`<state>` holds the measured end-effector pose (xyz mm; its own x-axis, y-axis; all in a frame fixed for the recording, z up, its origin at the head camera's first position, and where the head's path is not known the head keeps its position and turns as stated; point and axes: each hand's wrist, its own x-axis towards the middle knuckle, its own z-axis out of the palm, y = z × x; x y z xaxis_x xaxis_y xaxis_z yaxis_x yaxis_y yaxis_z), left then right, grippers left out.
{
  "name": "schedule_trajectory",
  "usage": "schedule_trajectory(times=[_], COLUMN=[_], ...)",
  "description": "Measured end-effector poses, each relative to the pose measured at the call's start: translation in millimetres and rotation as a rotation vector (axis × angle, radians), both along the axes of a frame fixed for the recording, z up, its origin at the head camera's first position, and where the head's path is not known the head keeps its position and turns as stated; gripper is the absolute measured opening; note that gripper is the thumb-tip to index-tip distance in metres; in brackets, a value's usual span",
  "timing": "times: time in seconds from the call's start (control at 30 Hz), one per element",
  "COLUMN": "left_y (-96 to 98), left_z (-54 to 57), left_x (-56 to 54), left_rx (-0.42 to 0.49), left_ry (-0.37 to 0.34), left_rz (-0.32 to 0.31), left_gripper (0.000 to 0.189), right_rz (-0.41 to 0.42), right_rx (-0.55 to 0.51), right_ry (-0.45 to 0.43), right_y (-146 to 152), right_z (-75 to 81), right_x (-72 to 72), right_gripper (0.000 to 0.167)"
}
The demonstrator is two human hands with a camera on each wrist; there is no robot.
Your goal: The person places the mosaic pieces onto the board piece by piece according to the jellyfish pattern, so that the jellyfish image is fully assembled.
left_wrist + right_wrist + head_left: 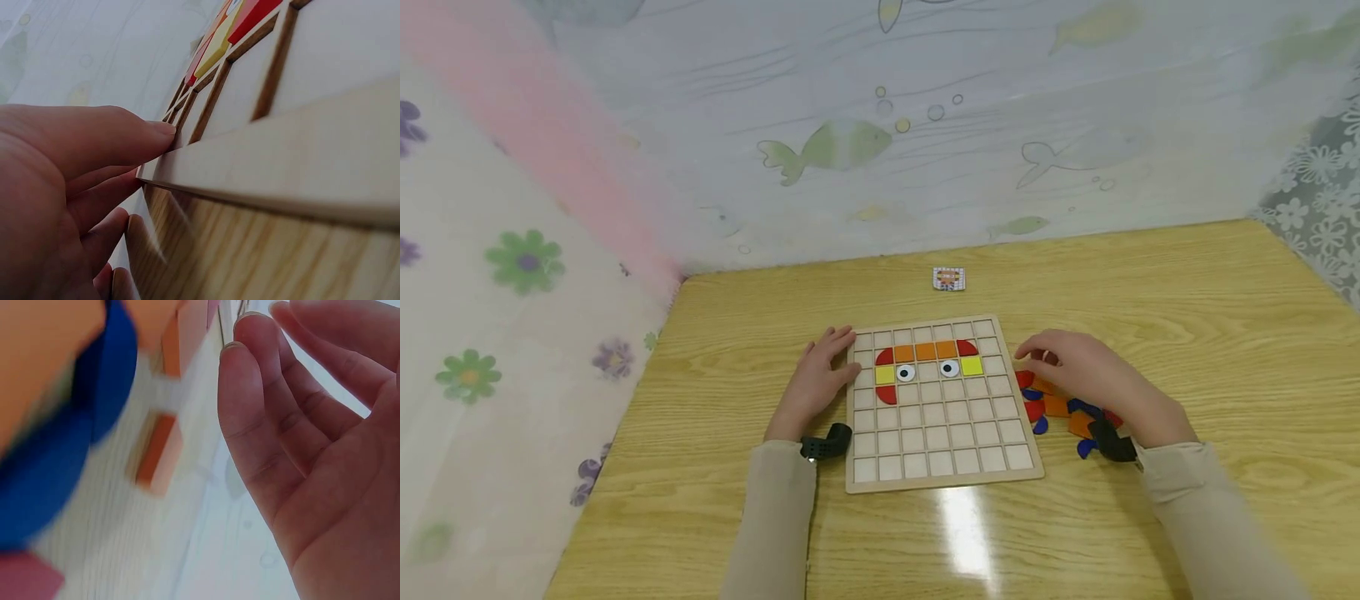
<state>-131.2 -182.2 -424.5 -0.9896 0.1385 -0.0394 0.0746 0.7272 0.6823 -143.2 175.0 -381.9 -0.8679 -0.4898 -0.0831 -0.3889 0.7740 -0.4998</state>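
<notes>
A wooden grid board [945, 482] lies on the table between the hands. My left hand [811, 379] rests at its left edge, thumb on the rim [262, 165] and straight fingers along the side. On the board sit red quarter-circles [887, 395], a row of orange squares [924, 352], yellow squares [972, 366] and two eye pieces [906, 373]. My right hand [1086, 371] is just right of the board, over a pile of loose pieces. In the right wrist view its fingers [240, 394] are loosely bent, with nothing visible between them.
The pile has orange pieces [1056, 406], blue rounded pieces [1040, 426] and red ones [1034, 410], several of each. A small picture card [949, 279] lies behind the board. Painted walls [820, 83] border the table at the back and left.
</notes>
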Motion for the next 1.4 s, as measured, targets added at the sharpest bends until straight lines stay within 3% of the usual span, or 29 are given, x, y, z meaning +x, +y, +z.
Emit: schedule_trajectory(times=[0.57, 0.8, 1.1, 1.4], left_y=[2.2, 0.9, -1.6, 1.4], left_z=[2.7, 1.6, -0.5, -0.3], left_x=[0.3, 0.1, 1.5, -0.7], left_rx=[0.005, 0.003, 0.006, -0.031], left_ry=[-0.005, -0.011, -0.007, -0.013], left_rz=[0.001, 0.007, 0.007, 0.01], left_gripper=[0.053, 0.053, 0.053, 0.053], right_rz=[-0.013, -0.014, -0.035, -0.035], right_rx=[-0.002, 0.041, -0.026, 0.011], right_ry=[-0.015, -0.05, -0.123, -0.04], right_y=[48.5, 53.5, 50.5, 49.7], right_z=[-3.3, -9.7, -13.3, -12.7], right_x=[-11.6, -15.2, -17.3, -15.0], right_gripper=[0.027, 0.028, 0.024, 0.017])
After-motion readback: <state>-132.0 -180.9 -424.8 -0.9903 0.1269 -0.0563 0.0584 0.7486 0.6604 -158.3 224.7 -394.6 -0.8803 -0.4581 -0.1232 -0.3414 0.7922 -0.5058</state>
